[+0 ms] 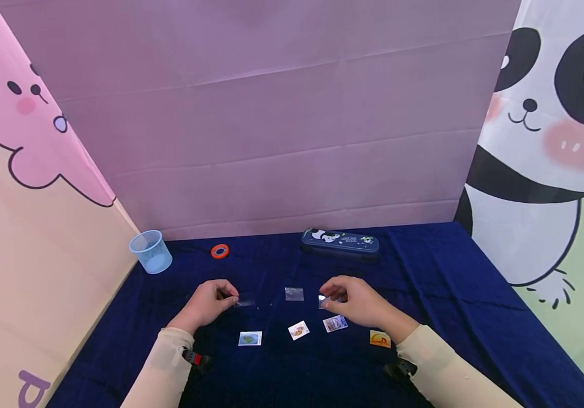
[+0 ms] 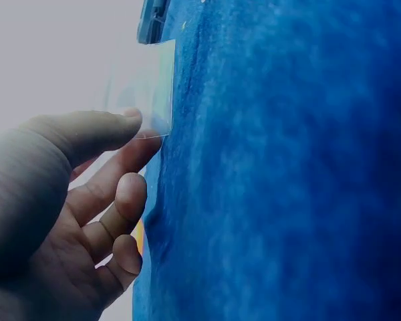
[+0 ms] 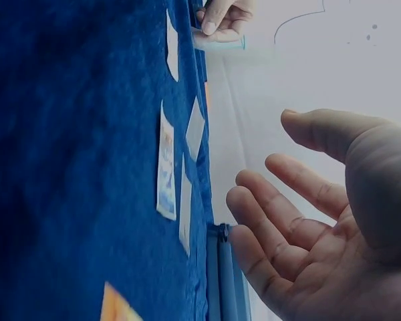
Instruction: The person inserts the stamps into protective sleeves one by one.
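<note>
My left hand (image 1: 208,306) pinches a small clear plastic sleeve (image 2: 150,90) between thumb and index finger, its other fingers loosely bent. The sleeve is see-through and appears bare in the left wrist view. Over the right part of the cloth, my right hand (image 1: 354,300) hovers with relaxed, spread fingers and holds nothing. Below its fingertips lies a small shiny piece (image 1: 322,302), partly hidden by the hand. Between the hands another clear sleeve (image 1: 294,294) lies flat. Nearer me are small stamp-like picture cards: a blue-green one (image 1: 249,338), a white one (image 1: 299,330), a bluish-purple one (image 1: 335,323) and an orange one (image 1: 380,339).
A dark blue panda pencil case (image 1: 340,242) lies at the back of the blue cloth (image 1: 282,379). An orange-red tape roll (image 1: 219,251) is at the back left, with a light blue mesh cup (image 1: 151,253) beside the left wall.
</note>
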A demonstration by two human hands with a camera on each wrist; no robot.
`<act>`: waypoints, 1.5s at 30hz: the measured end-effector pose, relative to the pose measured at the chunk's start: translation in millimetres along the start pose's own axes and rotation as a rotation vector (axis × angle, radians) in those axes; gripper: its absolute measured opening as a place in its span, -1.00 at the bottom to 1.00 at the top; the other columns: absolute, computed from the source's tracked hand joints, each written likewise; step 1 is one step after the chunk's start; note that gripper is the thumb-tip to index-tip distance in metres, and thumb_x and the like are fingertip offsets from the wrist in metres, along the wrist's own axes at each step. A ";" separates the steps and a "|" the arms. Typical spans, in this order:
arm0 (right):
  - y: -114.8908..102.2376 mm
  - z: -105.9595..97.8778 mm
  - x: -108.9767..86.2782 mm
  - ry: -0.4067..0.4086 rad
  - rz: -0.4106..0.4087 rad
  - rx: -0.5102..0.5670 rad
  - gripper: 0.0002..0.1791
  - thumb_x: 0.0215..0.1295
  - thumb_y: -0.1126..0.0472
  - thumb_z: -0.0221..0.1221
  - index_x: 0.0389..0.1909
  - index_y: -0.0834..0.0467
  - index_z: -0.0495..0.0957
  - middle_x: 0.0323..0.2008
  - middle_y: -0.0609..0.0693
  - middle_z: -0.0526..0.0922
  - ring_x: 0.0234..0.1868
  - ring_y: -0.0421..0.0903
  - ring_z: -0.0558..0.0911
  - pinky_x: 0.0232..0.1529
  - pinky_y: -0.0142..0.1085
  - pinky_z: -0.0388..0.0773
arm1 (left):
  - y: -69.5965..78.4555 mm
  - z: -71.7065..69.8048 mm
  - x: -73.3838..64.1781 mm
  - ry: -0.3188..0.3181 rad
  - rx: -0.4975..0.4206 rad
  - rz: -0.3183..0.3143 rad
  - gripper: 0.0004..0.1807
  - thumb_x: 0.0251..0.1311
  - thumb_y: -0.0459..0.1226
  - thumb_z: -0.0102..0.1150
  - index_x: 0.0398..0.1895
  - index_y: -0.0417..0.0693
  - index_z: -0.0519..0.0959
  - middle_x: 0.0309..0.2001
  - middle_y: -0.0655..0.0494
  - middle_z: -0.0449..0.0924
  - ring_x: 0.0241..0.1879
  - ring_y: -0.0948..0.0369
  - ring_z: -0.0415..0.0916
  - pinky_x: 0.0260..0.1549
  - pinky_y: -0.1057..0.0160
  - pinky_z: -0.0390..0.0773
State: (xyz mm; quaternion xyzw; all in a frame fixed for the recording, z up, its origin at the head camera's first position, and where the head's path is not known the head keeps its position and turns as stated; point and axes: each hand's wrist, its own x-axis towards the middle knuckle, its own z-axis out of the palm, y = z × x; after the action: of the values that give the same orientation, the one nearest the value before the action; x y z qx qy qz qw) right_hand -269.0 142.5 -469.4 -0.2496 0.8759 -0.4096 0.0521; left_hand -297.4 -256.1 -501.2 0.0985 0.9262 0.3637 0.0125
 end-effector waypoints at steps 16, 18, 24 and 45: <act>-27.0 34.4 22.0 -0.063 -0.077 0.031 -0.70 0.44 0.10 0.35 0.07 0.15 0.66 -0.07 0.03 0.71 -0.05 -0.11 0.65 0.03 0.00 0.61 | -7.2 -21.0 -31.2 0.100 -0.109 0.043 -0.88 0.35 -0.34 0.39 -0.10 -0.04 0.71 -0.27 0.17 0.72 -0.36 0.15 0.53 -0.36 0.26 0.54; -30.4 40.4 25.7 -0.075 -0.081 0.029 -0.70 0.43 0.10 0.36 0.07 0.15 0.66 -0.08 0.02 0.71 -0.07 -0.14 0.65 0.04 -0.01 0.60 | -7.0 -23.1 -34.2 0.126 -0.130 0.042 -0.86 0.35 -0.35 0.38 -0.07 -0.07 0.73 -0.28 0.16 0.72 -0.38 0.15 0.51 -0.38 0.27 0.52; -40.3 61.4 35.2 -0.104 -0.091 -0.012 -0.70 0.40 0.12 0.38 0.05 0.15 0.68 -0.12 -0.03 0.71 -0.15 -0.20 0.65 -0.03 -0.14 0.63 | -15.7 -23.8 -39.4 0.194 -0.200 0.016 -0.87 0.38 -0.31 0.37 -0.09 -0.13 0.75 -0.26 0.08 0.74 -0.38 0.15 0.49 -0.37 0.30 0.50; -70.2 112.2 58.8 -0.142 -0.070 -0.235 -0.74 0.23 0.03 0.49 -0.10 0.01 0.78 -0.31 -0.26 0.62 -0.25 -0.30 0.58 -0.07 -0.25 0.57 | -39.9 -27.3 -45.3 0.366 -0.407 -0.017 -0.82 0.42 -0.29 0.32 -0.12 -0.27 0.72 -0.34 -0.12 0.64 -0.47 0.22 0.46 -0.47 0.32 0.46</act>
State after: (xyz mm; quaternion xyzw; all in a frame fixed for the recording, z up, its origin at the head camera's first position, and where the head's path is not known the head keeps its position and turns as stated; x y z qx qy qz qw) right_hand -259.3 -1.2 -484.5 -0.3126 0.9027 -0.2873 0.0699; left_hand -262.5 -311.7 -510.2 0.0187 0.8217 0.5540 -0.1326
